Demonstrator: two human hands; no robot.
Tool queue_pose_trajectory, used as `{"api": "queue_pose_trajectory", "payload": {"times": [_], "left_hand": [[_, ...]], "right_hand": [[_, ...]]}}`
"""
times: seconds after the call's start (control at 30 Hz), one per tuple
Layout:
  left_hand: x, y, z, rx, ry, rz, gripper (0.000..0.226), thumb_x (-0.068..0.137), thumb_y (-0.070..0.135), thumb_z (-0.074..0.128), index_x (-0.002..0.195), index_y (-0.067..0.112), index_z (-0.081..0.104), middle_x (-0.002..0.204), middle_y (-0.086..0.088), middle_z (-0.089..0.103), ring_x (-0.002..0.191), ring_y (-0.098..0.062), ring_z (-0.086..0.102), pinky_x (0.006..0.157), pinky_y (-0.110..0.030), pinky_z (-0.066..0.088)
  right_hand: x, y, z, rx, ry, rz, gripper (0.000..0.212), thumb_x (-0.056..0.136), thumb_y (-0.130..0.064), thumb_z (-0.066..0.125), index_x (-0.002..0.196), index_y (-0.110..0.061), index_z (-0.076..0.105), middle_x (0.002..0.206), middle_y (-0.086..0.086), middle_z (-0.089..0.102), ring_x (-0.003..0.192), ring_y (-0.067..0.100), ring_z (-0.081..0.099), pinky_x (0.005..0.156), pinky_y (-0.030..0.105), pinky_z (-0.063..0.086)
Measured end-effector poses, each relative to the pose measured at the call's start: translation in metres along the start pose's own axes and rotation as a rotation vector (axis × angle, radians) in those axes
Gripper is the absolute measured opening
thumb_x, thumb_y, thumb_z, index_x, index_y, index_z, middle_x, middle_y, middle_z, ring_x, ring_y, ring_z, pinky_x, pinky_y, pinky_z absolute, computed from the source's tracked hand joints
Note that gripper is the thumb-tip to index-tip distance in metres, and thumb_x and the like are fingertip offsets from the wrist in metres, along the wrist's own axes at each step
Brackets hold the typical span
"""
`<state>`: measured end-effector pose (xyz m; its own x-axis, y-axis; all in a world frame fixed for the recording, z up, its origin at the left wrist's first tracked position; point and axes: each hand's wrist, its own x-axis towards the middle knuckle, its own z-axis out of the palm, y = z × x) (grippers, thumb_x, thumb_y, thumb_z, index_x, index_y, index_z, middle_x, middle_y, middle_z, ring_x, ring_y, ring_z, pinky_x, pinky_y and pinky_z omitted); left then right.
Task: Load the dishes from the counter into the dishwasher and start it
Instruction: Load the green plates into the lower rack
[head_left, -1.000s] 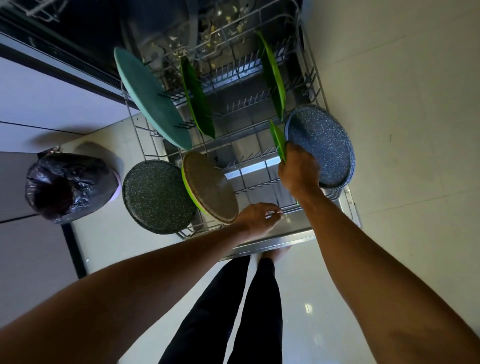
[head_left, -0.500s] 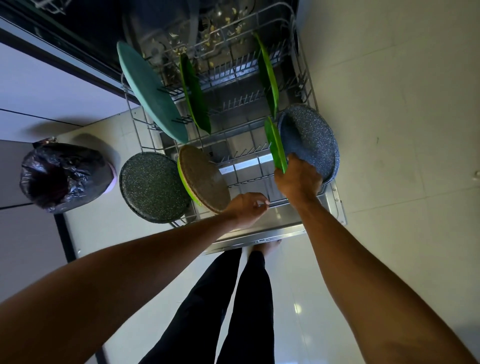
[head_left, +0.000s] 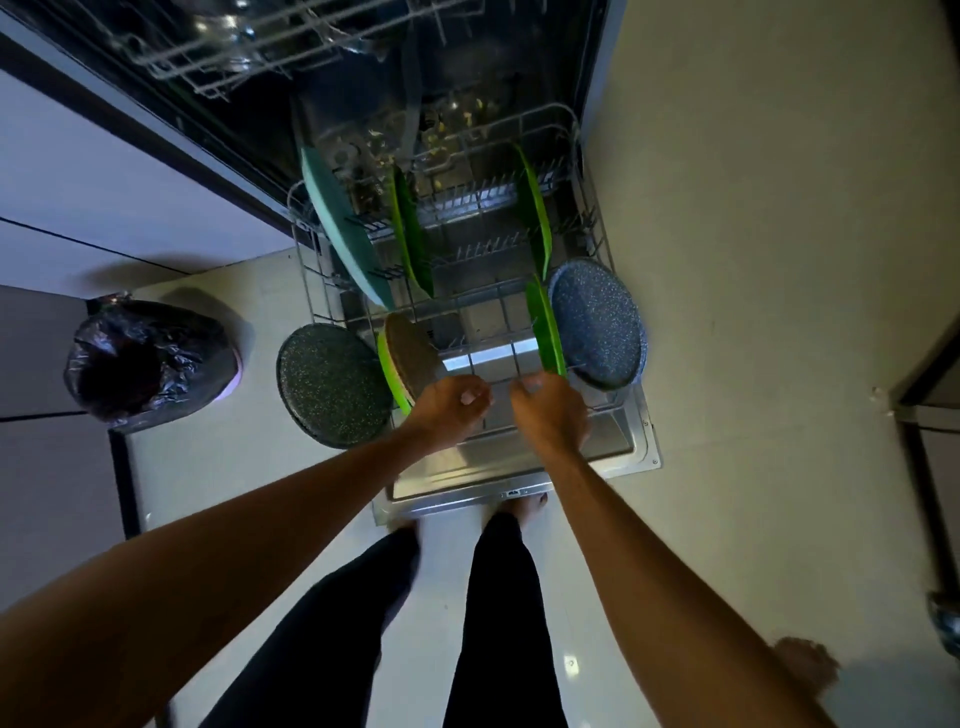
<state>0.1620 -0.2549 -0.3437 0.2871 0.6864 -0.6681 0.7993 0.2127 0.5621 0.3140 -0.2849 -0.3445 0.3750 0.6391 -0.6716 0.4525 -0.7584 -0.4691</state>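
Observation:
The dishwasher's lower rack is pulled out over the open door. Standing in it are a teal plate, three green plates, a blue speckled plate, a dark speckled plate and a brown plate with a lime rim. My left hand and my right hand sit side by side at the rack's front rim, fingers curled over the wire. The rim under them is hidden.
The upper rack with glassware sticks out above at the top. A bin lined with a black bag stands on the floor to the left. My legs and bare feet are right at the door's front edge. Pale tiled floor lies to the right.
My right hand has let go of the front green plate and come down to the rack's front rim, beside my left hand. The view has pulled back.

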Motion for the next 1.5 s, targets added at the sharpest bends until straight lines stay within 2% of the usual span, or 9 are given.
{"api": "queue_pose_trajectory", "payload": {"times": [0.07,0.17,0.33,0.7,0.87,1.0,1.13,1.3,1.5], "left_hand": [[-0.010,-0.004,-0.012,-0.069,0.034,0.003,0.038,0.089,0.044,0.048,0.098,0.015,0.071,0.096,-0.005,0.072,0.090,-0.023,0.068,0.085,-0.042,0.055],[-0.029,-0.014,-0.040,-0.159,0.099,0.053,0.020,0.094,0.028,0.053,0.093,0.017,0.070,0.090,-0.005,0.073,0.086,-0.023,0.069,0.083,-0.044,0.056],[-0.067,-0.061,-0.116,-0.263,0.228,0.126,0.013,0.082,0.035,0.051,0.083,0.034,0.064,0.077,0.005,0.072,0.075,-0.016,0.071,0.076,-0.042,0.059],[-0.195,-0.248,-0.398,-0.351,0.554,0.152,0.011,0.087,0.028,0.058,0.081,0.029,0.066,0.071,0.007,0.071,0.068,-0.008,0.069,0.071,-0.035,0.057],[-0.229,-0.289,-0.520,-0.388,0.767,0.167,0.035,0.082,0.051,0.050,0.082,0.019,0.067,0.071,0.004,0.068,0.068,-0.014,0.066,0.068,-0.040,0.055],[-0.238,-0.288,-0.600,-0.374,0.956,0.198,0.026,0.084,0.042,0.056,0.090,0.022,0.071,0.079,0.015,0.067,0.076,-0.006,0.063,0.071,-0.028,0.051],[-0.224,-0.279,-0.668,-0.230,1.100,0.246,0.017,0.085,0.035,0.064,0.094,0.022,0.071,0.086,0.010,0.068,0.083,-0.007,0.060,0.075,-0.031,0.050],[-0.184,-0.263,-0.747,-0.003,1.200,0.096,0.021,0.080,0.044,0.063,0.097,0.033,0.070,0.093,0.010,0.066,0.095,-0.019,0.062,0.079,-0.033,0.040],[-0.120,-0.242,-0.809,0.006,1.185,-0.111,0.030,0.082,0.047,0.065,0.107,0.032,0.067,0.115,0.006,0.054,0.116,-0.019,0.050,0.103,-0.043,0.026]], "right_hand": [[-0.012,-0.004,0.007,0.023,-0.023,0.014,0.023,0.095,-0.035,0.061,0.109,-0.019,0.070,0.106,0.001,0.070,0.085,0.018,0.057,0.073,0.026,0.038],[-0.032,-0.029,0.023,0.023,-0.031,0.008,0.022,0.093,-0.034,0.062,0.102,-0.017,0.072,0.098,0.002,0.071,0.087,0.023,0.065,0.063,0.023,0.034],[-0.068,-0.111,0.071,0.004,0.046,-0.011,0.024,0.087,-0.040,0.064,0.098,-0.020,0.073,0.105,0.003,0.074,0.101,0.032,0.066,0.073,0.030,0.042],[-0.223,-0.372,0.217,-0.007,0.104,-0.253,0.016,0.085,-0.037,0.061,0.089,-0.026,0.073,0.092,0.000,0.075,0.091,0.027,0.069,0.074,0.031,0.052],[-0.272,-0.490,0.240,-0.054,0.143,-0.441,0.019,0.089,-0.039,0.062,0.088,-0.022,0.071,0.089,-0.001,0.074,0.087,0.027,0.067,0.071,0.032,0.050],[-0.279,-0.578,0.237,-0.048,0.187,-0.557,0.021,0.091,-0.040,0.064,0.092,-0.021,0.073,0.095,0.000,0.075,0.093,0.029,0.067,0.076,0.034,0.050],[-0.261,-0.660,0.231,-0.035,0.201,-0.697,0.015,0.089,-0.035,0.066,0.092,-0.023,0.074,0.093,-0.001,0.075,0.093,0.026,0.067,0.078,0.033,0.050],[-0.208,-0.752,0.228,-0.097,0.149,-0.831,0.018,0.089,-0.033,0.063,0.103,-0.026,0.071,0.093,-0.004,0.071,0.092,0.022,0.066,0.084,0.038,0.054],[-0.140,-0.835,0.221,-0.197,0.243,-0.919,0.032,0.091,-0.031,0.062,0.123,-0.028,0.062,0.113,-0.002,0.058,0.109,0.021,0.053,0.085,0.038,0.049]]}}
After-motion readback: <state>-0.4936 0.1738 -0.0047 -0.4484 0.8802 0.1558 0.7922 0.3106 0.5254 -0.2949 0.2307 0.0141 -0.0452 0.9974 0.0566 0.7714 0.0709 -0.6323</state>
